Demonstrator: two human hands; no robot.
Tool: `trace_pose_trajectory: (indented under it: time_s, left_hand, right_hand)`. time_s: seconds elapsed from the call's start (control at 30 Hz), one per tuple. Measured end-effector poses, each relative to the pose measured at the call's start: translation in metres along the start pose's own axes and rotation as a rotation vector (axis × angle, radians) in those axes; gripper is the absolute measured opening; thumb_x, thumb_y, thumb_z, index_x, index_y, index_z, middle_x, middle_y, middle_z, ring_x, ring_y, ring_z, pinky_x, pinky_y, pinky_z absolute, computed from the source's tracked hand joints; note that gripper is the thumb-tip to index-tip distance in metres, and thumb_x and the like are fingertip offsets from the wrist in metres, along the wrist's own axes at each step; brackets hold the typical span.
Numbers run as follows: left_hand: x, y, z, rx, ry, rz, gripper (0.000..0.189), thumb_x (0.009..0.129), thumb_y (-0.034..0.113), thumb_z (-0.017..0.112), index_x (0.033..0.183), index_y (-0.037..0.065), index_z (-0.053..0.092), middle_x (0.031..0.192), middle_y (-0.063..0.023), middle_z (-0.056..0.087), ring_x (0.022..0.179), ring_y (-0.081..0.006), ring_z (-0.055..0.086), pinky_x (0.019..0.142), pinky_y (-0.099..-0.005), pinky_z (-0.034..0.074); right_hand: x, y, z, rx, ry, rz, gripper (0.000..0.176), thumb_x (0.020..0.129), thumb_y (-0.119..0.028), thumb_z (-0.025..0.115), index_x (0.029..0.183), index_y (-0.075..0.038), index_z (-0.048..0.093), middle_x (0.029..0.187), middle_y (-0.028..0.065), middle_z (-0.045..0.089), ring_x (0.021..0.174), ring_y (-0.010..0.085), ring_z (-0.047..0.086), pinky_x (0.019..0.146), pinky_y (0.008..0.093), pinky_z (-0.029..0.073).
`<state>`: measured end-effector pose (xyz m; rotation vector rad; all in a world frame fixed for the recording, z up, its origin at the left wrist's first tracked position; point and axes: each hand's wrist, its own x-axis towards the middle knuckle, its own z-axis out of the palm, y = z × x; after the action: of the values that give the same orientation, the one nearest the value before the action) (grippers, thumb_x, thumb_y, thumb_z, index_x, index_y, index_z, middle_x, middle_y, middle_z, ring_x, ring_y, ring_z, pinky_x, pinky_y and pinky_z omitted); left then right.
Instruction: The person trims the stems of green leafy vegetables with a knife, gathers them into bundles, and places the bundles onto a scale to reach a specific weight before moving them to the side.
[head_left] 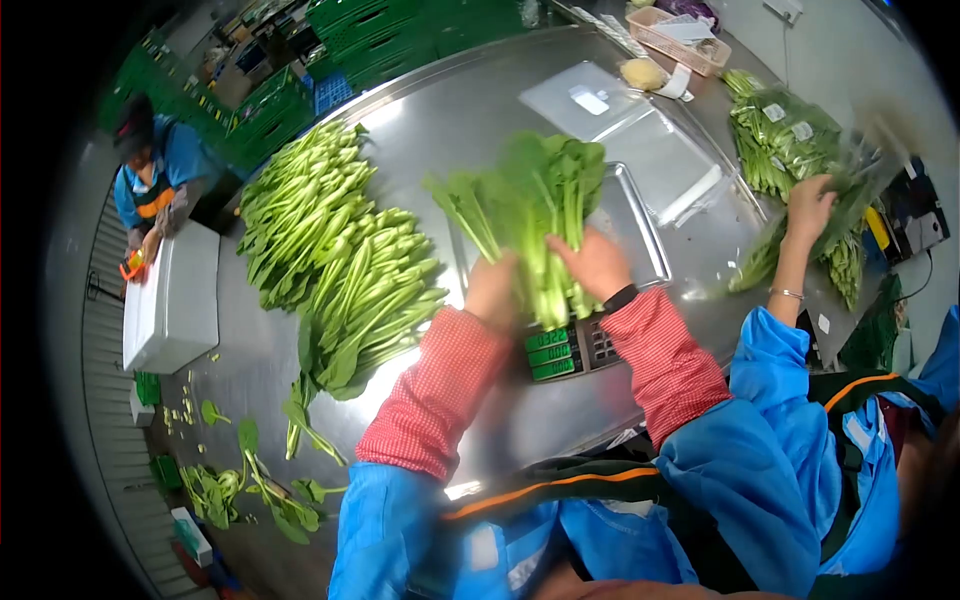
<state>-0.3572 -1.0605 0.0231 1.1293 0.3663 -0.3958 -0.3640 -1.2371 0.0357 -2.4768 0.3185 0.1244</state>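
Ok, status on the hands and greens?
Left hand and right hand shut on the bunch of greens. Held over scale tray. Co-worker's hand apart, at right.

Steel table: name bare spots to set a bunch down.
Bare table steel: between the heap of loose green stalks and the scale's metal tray; between that heap and the white foam box. Crowded: the right end under bagged greens; the tray, where left hand and right hand hold a leafy bunch.
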Motion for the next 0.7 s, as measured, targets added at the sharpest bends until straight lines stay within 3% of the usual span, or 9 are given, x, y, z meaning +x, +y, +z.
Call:
trace_pose_trajectory:
  time_s: [0.13, 0.2, 0.4, 0.47, 0.57, 0.7]
  left_hand:
    - [-0.003, 0.005, 0.010, -0.002, -0.092, 0.006, 0.018, 0.098, 0.009, 0.045, 0.113, 0.002, 0.052, 0.098, -0.0086, 0.061, 0.086, -0.0220, 0.063, 0.072, -0.0368, 0.053]
    - [-0.003, 0.003, 0.004, 0.014, -0.066, 0.049, 0.017, 0.098, 0.008, 0.045, 0.112, 0.002, 0.052, 0.098, -0.0089, 0.061, 0.086, -0.0220, 0.063, 0.074, -0.0365, 0.053]
    - [-0.020, 0.010, 0.015, -0.057, -0.034, 0.123, 0.018, 0.097, 0.005, 0.044, 0.114, 0.003, 0.050, 0.107, -0.0088, 0.058, 0.097, -0.0208, 0.059, 0.085, -0.0370, 0.050]
    - [-0.024, 0.019, 0.035, -0.027, -0.023, 0.134, 0.020, 0.098, 0.005, 0.044, 0.116, 0.003, 0.050, 0.108, -0.0073, 0.058, 0.098, -0.0197, 0.058, 0.086, -0.0360, 0.049]
    - [-0.017, 0.022, 0.078, -0.049, -0.196, 0.194, 0.023, 0.098, 0.007, 0.046, 0.120, 0.003, 0.049, 0.108, -0.0067, 0.058, 0.098, -0.0189, 0.058, 0.085, -0.0349, 0.049]
    - [0.026, 0.009, 0.165, -0.069, -0.262, 0.282, 0.025, 0.096, 0.008, 0.048, 0.121, 0.004, 0.050, 0.109, -0.0061, 0.059, 0.098, -0.0178, 0.058, 0.083, -0.0331, 0.049]
  right_hand:
    - [0.009, 0.003, 0.036, 0.608, -0.015, -0.241, 0.058, 0.084, -0.047, 0.067, 0.104, 0.007, 0.058, 0.094, 0.0235, 0.067, 0.087, 0.0371, 0.067, 0.078, 0.0437, 0.051]
    - [-0.003, -0.006, 0.035, 0.594, 0.016, -0.098, 0.052, 0.084, -0.041, 0.069, 0.102, 0.007, 0.057, 0.091, 0.0222, 0.067, 0.084, 0.0351, 0.067, 0.076, 0.0419, 0.052]
    - [0.003, -0.003, 0.027, 0.637, 0.000, -0.191, 0.051, 0.085, -0.041, 0.068, 0.105, 0.003, 0.054, 0.090, 0.0212, 0.068, 0.083, 0.0364, 0.067, 0.073, 0.0426, 0.052]
    - [0.003, -0.005, 0.001, 0.625, 0.024, -0.209, 0.050, 0.084, -0.040, 0.069, 0.107, 0.001, 0.053, 0.089, 0.0203, 0.068, 0.083, 0.0362, 0.067, 0.072, 0.0424, 0.052]
    - [0.022, 0.015, -0.037, 0.698, 0.085, -0.251, 0.045, 0.084, -0.036, 0.070, 0.107, -0.002, 0.054, 0.090, 0.0189, 0.068, 0.083, 0.0349, 0.068, 0.073, 0.0415, 0.053]
    - [0.061, 0.061, -0.110, 0.734, 0.221, -0.354, 0.046, 0.084, -0.025, 0.072, 0.117, 0.001, 0.055, 0.099, 0.0171, 0.068, 0.091, 0.0261, 0.067, 0.081, 0.0353, 0.052]
